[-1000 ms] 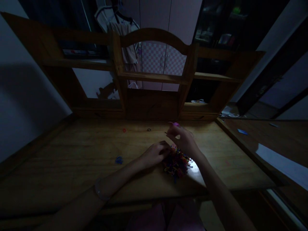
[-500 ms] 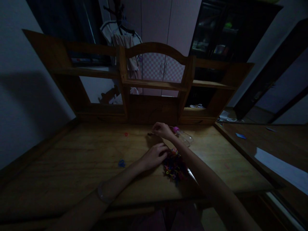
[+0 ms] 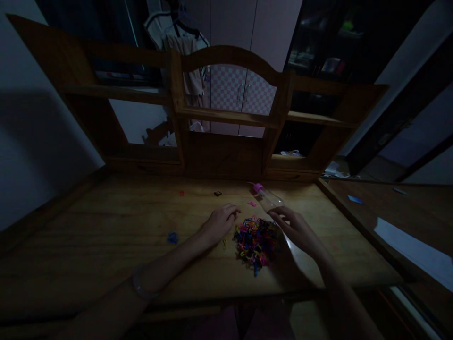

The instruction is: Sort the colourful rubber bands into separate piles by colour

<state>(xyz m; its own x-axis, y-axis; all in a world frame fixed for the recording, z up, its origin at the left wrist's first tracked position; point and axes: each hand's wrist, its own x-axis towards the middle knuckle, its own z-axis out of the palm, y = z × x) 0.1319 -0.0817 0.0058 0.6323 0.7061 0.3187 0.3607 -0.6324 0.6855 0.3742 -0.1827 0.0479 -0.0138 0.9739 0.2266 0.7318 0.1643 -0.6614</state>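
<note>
Loops in black [image 3: 218, 193] lie apart from the pile [image 3: 256, 241], your right hand [image 3: 295, 229] now back beside it, half-curled, grip unclear, your left hand [image 3: 222, 221] loosely open, seemingly empty.

Free tabletop [image 3: 106, 236] left of blue bands [image 3: 172, 238]; bottle [image 3: 272, 200] obstructs behind pile [image 3: 256, 241].

The bare left forearm [image 3: 170, 267] lies slantwise from the lower left toward the middle. Its wrist [image 3: 201, 240] is nearly straight, and the bare left hand [image 3: 219, 224] is turned palm down, with the fingers [image 3: 230, 208] softly curved and not closed. The bare right forearm [image 3: 331, 271] slants from the lower right. The bare right hand [image 3: 299, 231] points leftward, its fingers bent; in this dimness I cannot tell whether their tips meet.
</note>
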